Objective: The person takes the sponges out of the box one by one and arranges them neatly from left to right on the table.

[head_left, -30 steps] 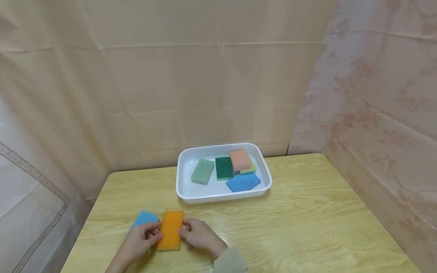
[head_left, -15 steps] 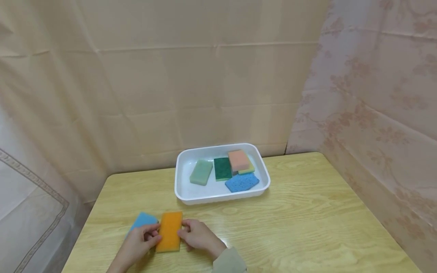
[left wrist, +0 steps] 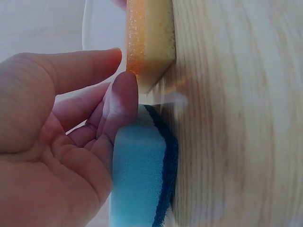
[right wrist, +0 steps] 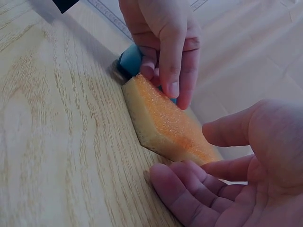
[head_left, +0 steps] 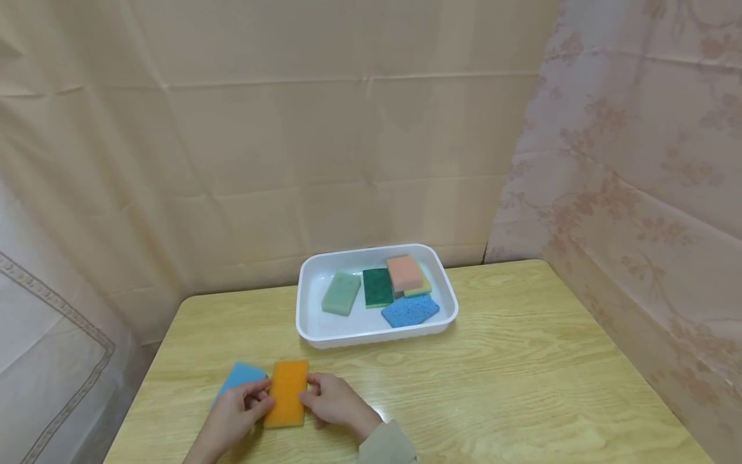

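Note:
An orange-topped sponge (head_left: 287,394) with a pale yellow body lies flat on the wooden table. My left hand (head_left: 234,410) is at its left edge, thumb and fingertips right at the side. On the opposite edge my right hand (head_left: 341,403) has its index finger against the sponge and its thumb near the top. The fingers of both hands are loosely bent, not wrapped round it. Partly covered by the left hand, a light blue sponge (left wrist: 137,172) with a dark blue scouring layer underneath lies on the table.
A white tray (head_left: 333,339) stands at the back of the table. In it are a pale green sponge (head_left: 341,294), a dark green scouring sponge (head_left: 378,287), a pink sponge (head_left: 405,272) over a yellow one (head_left: 420,291), and a speckled blue sponge (head_left: 411,311). Curtains hang behind and beside the table.
The view has shifted slightly. Both hands stay at the sides of the orange-topped sponge, and the sponges in the tray have not moved.

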The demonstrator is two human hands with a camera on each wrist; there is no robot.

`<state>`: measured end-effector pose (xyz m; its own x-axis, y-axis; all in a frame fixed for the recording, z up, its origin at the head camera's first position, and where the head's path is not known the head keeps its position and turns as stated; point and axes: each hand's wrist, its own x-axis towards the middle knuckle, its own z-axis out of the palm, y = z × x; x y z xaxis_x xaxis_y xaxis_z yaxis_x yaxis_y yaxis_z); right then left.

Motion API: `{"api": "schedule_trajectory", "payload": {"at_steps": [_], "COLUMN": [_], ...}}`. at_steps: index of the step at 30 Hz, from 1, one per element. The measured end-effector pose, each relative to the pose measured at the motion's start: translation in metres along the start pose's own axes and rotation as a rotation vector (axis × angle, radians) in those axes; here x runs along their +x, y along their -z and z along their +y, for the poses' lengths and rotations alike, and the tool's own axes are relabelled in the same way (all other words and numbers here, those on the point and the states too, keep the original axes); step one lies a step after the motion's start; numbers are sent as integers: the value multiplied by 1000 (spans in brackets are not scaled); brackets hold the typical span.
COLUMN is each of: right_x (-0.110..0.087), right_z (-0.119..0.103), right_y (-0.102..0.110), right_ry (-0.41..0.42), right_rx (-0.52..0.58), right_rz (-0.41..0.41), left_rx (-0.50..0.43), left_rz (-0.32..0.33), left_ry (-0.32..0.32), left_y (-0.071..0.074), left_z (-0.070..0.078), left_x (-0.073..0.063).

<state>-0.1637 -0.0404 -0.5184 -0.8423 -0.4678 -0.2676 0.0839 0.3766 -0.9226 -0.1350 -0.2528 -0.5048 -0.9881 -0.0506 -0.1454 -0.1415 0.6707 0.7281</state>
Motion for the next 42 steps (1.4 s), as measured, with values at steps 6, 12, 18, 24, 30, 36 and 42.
{"api": "schedule_trajectory", "payload": {"at_steps": [6, 12, 18, 24, 30, 36, 42], "right_x": [-2, -8, -14, -14, -6, -2, 11], "right_z": [-5, -20, -37, -52, -62, -71, -73], "right_y": [5, 17, 39, 63, 88, 112, 131], "right_ry": [-18, -1, 86, 136, 135, 154, 130], "right_rx": [-10, -23, 42, 37, 22, 36, 150], "right_rz": [-30, -95, -104, -63, 43, 79, 109], "left_rx": [-38, -68, -10, -26, -78, -63, -38], "left_rz": [1, 25, 54, 24, -18, -74, -119], "left_ry": [4, -51, -185, -236, -286, -323, -287], "left_y": [2, 10, 18, 19, 20, 19, 15], "left_z": [3, 17, 39, 61, 86, 103, 115], "left_x": [1, 0, 5, 14, 27, 43, 67]}}
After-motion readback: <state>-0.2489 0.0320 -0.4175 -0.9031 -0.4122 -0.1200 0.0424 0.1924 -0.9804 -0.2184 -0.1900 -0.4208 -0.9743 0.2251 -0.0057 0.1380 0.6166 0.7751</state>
